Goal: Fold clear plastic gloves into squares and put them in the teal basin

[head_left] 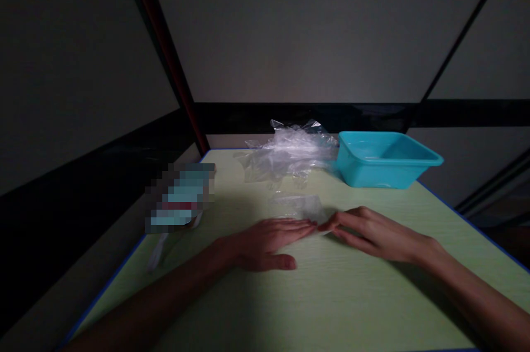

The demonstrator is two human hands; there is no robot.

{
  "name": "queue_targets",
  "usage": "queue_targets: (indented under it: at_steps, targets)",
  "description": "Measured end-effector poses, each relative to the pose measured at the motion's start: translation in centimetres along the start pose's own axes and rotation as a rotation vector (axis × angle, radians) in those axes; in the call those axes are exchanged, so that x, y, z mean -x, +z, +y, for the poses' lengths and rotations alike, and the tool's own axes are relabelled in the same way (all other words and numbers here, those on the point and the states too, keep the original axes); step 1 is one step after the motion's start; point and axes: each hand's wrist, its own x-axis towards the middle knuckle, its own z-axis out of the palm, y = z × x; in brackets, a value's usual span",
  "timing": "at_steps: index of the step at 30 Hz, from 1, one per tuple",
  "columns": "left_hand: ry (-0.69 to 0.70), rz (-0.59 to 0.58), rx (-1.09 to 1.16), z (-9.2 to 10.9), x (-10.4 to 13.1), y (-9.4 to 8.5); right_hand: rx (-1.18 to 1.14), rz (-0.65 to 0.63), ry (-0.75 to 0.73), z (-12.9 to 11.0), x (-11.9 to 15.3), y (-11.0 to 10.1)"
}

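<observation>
A small clear plastic bag [304,206] lies flat on the pale green table [331,302], just beyond my hands. My left hand [271,244] is stretched out flat, palm down, with its fingers along the bag's near edge and the thumb apart. At the near right corner of the bag, my right hand [368,233] has bent fingers, with the fingertips pinched on the plastic. The fingertips of both hands almost meet there. Behind the small bag sits a loose heap of crinkled clear plastic bags [293,150].
A turquoise plastic basin [385,172] stands at the back right, beside the heap. At the left edge is an item blurred by pixels [182,197], with a pale strap-like piece [157,252] in front of it. Walls [306,32] close off the back and left.
</observation>
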Motion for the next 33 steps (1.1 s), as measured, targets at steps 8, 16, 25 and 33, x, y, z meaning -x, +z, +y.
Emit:
queue_targets:
  at_steps: [8,16,25,33]
  targets:
    - [-0.074,-0.020,-0.048,0.4,0.3,0.3,-0.041,0.000,0.009,0.2,0.0,-0.1]
    - [-0.129,-0.055,0.045,1.6,0.7,0.2,-0.051,-0.029,0.008,-0.1,0.1,-0.3]
    - [-0.172,-0.064,0.480,3.0,0.7,-0.8,-0.051,-0.011,0.058,-0.6,0.2,-0.5]
    - [-0.306,-0.023,0.703,3.0,0.5,-1.5,-0.125,0.070,0.053,-0.2,-0.2,-0.3]
